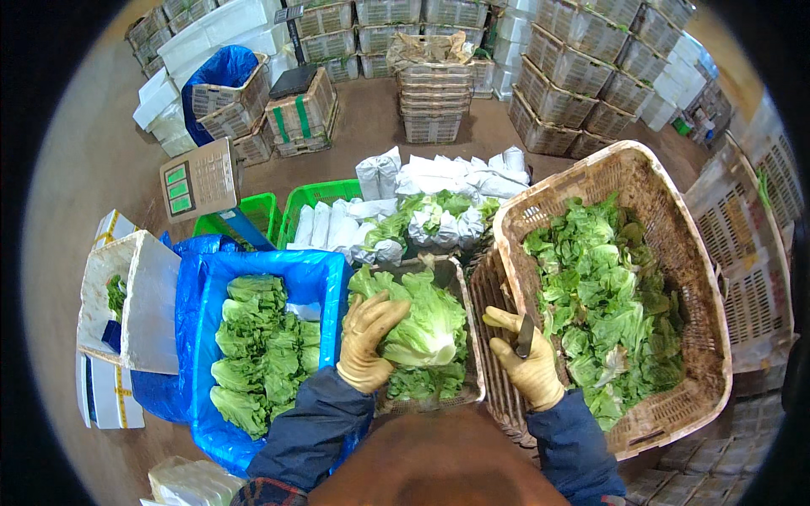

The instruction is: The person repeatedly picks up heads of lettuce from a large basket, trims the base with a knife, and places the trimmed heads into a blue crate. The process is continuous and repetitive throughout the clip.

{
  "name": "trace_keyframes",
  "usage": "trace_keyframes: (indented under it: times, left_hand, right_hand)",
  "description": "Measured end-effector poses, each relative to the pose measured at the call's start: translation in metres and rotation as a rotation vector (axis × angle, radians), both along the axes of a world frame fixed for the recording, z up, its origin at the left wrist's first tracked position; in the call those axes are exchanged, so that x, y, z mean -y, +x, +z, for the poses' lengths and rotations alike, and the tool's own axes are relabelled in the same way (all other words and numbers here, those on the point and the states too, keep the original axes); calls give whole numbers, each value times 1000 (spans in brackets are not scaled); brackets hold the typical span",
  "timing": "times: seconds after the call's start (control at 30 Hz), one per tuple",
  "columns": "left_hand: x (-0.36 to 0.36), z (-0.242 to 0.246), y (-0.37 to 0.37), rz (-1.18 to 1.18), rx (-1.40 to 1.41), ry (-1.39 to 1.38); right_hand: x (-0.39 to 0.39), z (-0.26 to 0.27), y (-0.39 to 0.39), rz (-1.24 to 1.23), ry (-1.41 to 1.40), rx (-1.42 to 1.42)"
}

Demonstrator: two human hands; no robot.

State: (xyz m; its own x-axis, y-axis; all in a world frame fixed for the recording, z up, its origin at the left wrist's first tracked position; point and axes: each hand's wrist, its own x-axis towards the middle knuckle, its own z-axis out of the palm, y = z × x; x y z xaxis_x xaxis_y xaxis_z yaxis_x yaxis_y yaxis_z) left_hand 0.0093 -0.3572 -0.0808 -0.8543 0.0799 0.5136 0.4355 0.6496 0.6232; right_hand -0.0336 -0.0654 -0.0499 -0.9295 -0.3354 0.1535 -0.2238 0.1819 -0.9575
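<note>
My left hand (368, 341), in a yellowish work glove, grips the left side of a leafy lettuce head (424, 316). Its pale cut stem end faces down toward me. The lettuce is above a plastic crate (476, 373) with more green leaves (424, 384) in it. To the right, my right hand (530, 370), gloved the same way, holds a small knife (525, 335) with the blade pointing up; the handle is mostly hidden by the fingers. That hand is between the middle crate and a large tilted brown crate (696, 253) full of loose lettuce (607, 303).
On my left, a blue-lined box (338, 284) holds rows of lettuce heads (259, 341). Behind it rises a scale display (199, 180). White wrapped bundles (462, 176) and a green crate (326, 190) lie ahead. A foam box (152, 310) stands far left. Stacked crates (563, 82) line the back.
</note>
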Motion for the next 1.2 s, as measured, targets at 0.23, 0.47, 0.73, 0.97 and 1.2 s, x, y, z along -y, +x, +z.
trace_keyframes:
  times: [0.23, 0.47, 0.73, 0.97, 1.2]
  left_hand:
    - [1, -2, -5, -452, 674, 301]
    - [19, -18, 7, -518, 959, 222]
    - [61, -56, 11, -474, 995, 481]
    - [84, -83, 25, -590, 1020, 1080]
    - [43, -90, 31, -600, 1088, 974]
  right_hand:
    - [27, 17, -7, 249, 128, -109]
    - [29, -19, -5, 396, 158, 329]
    - [16, -29, -30, 518, 159, 432]
    - [48, -44, -30, 313, 164, 423]
    - [64, -27, -14, 263, 471, -258]
